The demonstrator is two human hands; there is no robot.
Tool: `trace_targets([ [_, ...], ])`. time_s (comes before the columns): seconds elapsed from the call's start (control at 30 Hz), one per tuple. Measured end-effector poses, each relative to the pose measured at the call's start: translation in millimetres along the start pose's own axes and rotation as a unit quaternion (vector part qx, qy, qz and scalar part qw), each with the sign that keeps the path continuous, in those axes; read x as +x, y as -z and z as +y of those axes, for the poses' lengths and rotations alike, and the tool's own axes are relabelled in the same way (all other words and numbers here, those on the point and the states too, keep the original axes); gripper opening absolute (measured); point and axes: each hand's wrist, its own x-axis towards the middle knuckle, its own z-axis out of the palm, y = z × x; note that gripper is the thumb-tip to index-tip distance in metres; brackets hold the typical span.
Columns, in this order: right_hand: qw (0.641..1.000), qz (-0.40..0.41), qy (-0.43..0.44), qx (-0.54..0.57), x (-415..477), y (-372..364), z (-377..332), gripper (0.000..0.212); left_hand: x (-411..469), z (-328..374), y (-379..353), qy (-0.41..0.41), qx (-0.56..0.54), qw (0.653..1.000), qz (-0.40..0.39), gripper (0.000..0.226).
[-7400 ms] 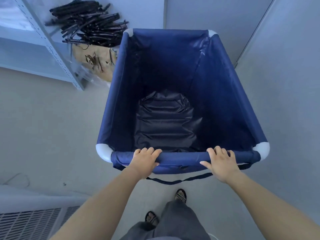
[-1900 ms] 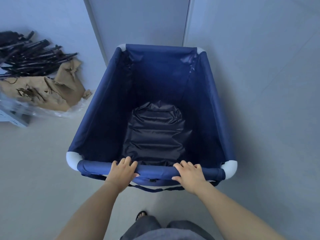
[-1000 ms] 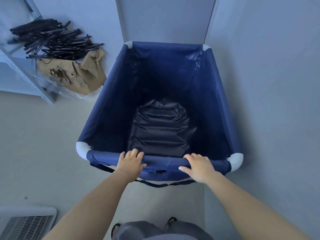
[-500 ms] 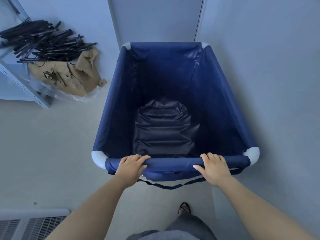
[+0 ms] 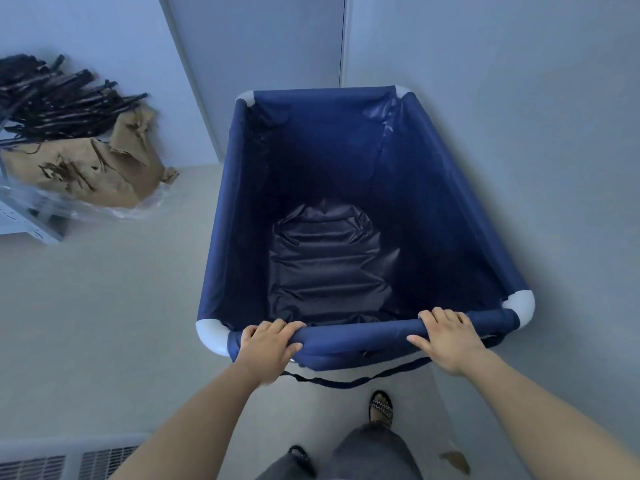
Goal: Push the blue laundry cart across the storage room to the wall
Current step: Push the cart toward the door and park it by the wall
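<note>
The blue laundry cart (image 5: 460,216) fills the middle of the head view, a deep fabric bin with white corner pieces and a dark crumpled liner at its bottom. My left hand (image 5: 268,346) grips the near padded rim toward its left end. My right hand (image 5: 446,337) grips the same rim toward its right end. The cart's far rim sits against the back wall (image 5: 263,43), and its right side runs along the right-hand wall (image 5: 519,98). A loose strap hangs under the near rim.
A pile of black rods (image 5: 52,98) and torn brown paper (image 5: 90,164) lies on a metal shelf unit at the left. A floor vent grille (image 5: 62,459) is at the bottom left. Bare floor (image 5: 104,306) lies left of the cart. My sandalled foot (image 5: 381,408) stands behind it.
The cart has shifted to the right in view and sits tighter against the right wall. Both hands keep their hold on the near rim. The shelf pile has slid left.
</note>
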Motion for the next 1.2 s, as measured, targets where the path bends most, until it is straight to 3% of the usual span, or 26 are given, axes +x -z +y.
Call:
trace_targets([
  [0.3, 0.999, 0.010, -0.008, 0.043, -64.4, -31.9, -14.6, 0.053, -53.4, 3.3, -23.3, -0.010, 0.009, 0.999, 0.033, 0.042],
  [0.73, 0.988, 0.007, 0.055, 0.147, -99.7, -40.9, 3.1, 0.047, -104.2, 40.2, -40.9, 0.057, 0.009, 0.998, 0.026, 0.041],
  [1.07, 0.987, -0.029, 0.080, 0.134, -107.7, -37.2, -1.6, 0.056, -108.0, 96.1, -44.4, 0.115, -0.071, 0.990, -0.027, 0.046],
  [1.2, 0.991, -0.030, 0.119, 0.058, -110.6, -38.3, -4.4, 0.060, -113.5, 109.1, -50.0, 0.135, -0.056, 0.989, -0.016, 0.047],
])
